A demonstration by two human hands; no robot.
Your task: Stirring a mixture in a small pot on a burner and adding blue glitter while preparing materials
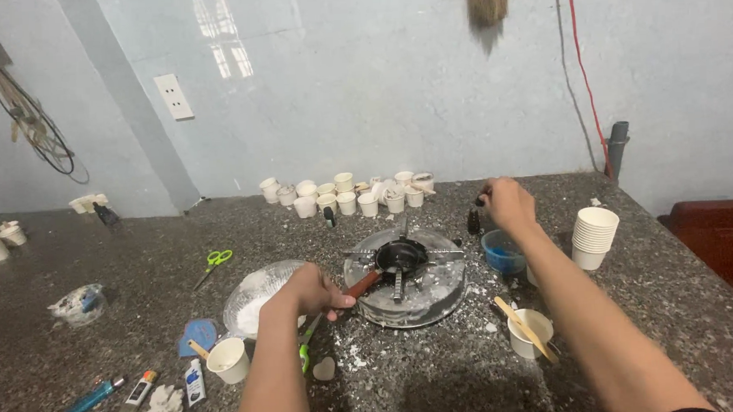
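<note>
Melting stage is judged underway: brown wooden handle (pixel 363 284) of small black pan (pixel 401 254) is gripped by closed left hand (pixel 311 291), while right hand (pixel 508 203) is pinched around small dark cap (pixel 481 199) above dark bottle (pixel 473 221); careful dosing is called for next.

A small black pan (pixel 398 254) is held by its handle in the left hand (pixel 311 291) on a round burner (pixel 435 297). A small dark bottle (pixel 473 221) is approached by the right hand (pixel 508 203).

Two bare forearms, left hand (pixel 311 291) and right hand (pixel 508 203) ungloved, dark sleeve edge at right elbow.
</note>
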